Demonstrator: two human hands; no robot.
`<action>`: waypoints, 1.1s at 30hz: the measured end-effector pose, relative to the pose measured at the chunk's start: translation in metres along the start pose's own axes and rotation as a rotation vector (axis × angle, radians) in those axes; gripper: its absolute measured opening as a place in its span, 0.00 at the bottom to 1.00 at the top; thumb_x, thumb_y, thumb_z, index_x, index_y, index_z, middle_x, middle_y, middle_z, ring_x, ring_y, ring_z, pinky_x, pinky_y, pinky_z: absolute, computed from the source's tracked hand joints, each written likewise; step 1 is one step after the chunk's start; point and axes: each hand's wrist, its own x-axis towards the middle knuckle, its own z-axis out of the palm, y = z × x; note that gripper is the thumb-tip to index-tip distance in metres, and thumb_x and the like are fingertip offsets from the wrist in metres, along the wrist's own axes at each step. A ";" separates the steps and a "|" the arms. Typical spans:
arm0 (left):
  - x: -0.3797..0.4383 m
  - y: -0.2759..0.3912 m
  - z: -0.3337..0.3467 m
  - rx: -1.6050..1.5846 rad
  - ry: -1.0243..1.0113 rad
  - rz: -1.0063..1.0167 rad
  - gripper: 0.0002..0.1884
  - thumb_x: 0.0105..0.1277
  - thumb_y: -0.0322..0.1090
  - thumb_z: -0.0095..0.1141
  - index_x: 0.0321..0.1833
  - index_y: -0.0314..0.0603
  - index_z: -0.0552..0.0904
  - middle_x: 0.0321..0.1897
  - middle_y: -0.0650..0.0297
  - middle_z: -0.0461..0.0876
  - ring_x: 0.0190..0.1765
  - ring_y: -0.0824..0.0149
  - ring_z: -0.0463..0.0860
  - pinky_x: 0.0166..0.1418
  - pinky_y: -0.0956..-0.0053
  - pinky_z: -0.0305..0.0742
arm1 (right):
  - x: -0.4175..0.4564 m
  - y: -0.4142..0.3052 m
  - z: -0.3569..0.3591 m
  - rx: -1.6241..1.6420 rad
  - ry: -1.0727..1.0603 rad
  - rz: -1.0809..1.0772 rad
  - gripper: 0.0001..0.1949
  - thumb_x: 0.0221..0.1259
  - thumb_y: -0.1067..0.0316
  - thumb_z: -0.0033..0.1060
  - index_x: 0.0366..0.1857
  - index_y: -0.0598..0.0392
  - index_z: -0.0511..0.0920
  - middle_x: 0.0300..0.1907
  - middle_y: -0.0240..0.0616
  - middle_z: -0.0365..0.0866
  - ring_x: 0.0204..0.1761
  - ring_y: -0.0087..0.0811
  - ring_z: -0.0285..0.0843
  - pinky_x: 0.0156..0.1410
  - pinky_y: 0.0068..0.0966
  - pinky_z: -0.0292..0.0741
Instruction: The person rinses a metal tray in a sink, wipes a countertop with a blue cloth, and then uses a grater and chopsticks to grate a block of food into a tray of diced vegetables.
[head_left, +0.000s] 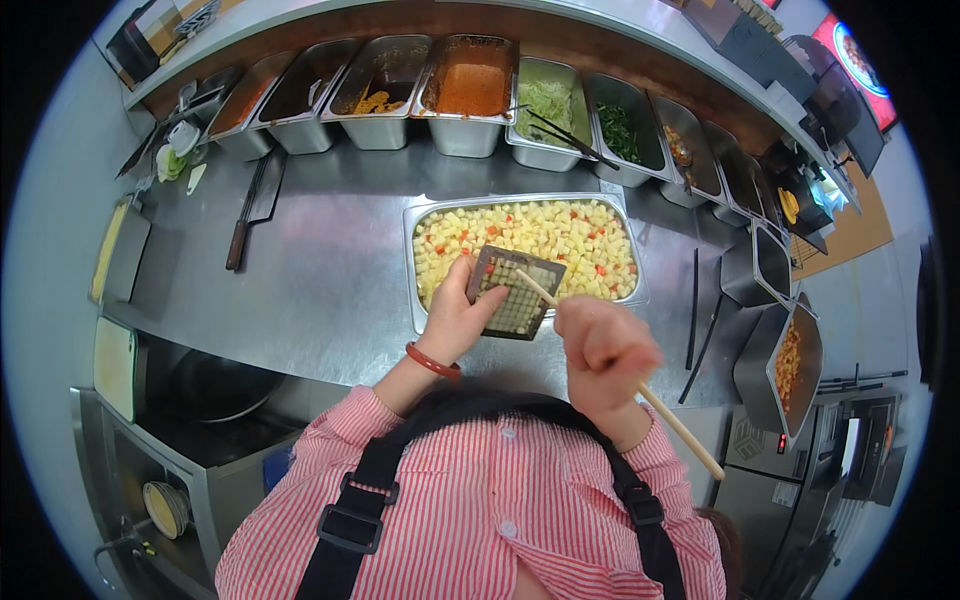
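My left hand (454, 311) holds a dark rectangular grid plate (517, 294), a dicer grid by its look, tilted over a steel tray (409, 262). Pale and a few orange-red pieces show in its cells. In my right hand (607, 349) is a light wooden stick (682, 435); its upper tip lies at the grid's face, and its lower end sticks out toward my right side. Diced pale yellow food (540, 221) with red-orange cubes fills the tray. The part of the tray below the grid and my hands is hidden.
Steel food pans (465, 131) with sauces, shredded greens and chopped herbs line the back. Dark chopsticks (574, 139) rest across one. A cleaver-like blade with a wooden handle (238, 244) lies left. Two dark rods (694, 307) lie right, near a pan of diced food (787, 360).
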 end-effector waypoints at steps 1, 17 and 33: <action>0.001 0.000 -0.001 -0.018 0.039 0.027 0.13 0.57 0.29 0.58 0.42 0.34 0.70 0.35 0.61 0.79 0.38 0.71 0.78 0.43 0.76 0.72 | 0.000 -0.001 -0.002 0.079 -0.030 -0.100 0.29 0.66 0.39 0.26 0.11 0.51 0.52 0.08 0.29 0.53 0.12 0.23 0.46 0.19 0.23 0.48; 0.000 0.003 -0.001 0.108 -0.082 0.034 0.14 0.56 0.30 0.59 0.42 0.35 0.71 0.35 0.59 0.79 0.40 0.70 0.79 0.44 0.75 0.73 | -0.005 0.019 -0.005 -0.068 0.035 0.304 0.29 0.66 0.41 0.27 0.11 0.51 0.53 0.10 0.28 0.51 0.13 0.23 0.47 0.21 0.23 0.46; 0.005 0.004 -0.020 0.011 0.014 -0.017 0.13 0.58 0.26 0.56 0.43 0.33 0.70 0.39 0.60 0.77 0.43 0.72 0.76 0.47 0.77 0.71 | -0.004 0.019 -0.009 0.007 -0.028 0.092 0.27 0.69 0.46 0.23 0.13 0.53 0.56 0.10 0.30 0.57 0.11 0.23 0.52 0.17 0.21 0.48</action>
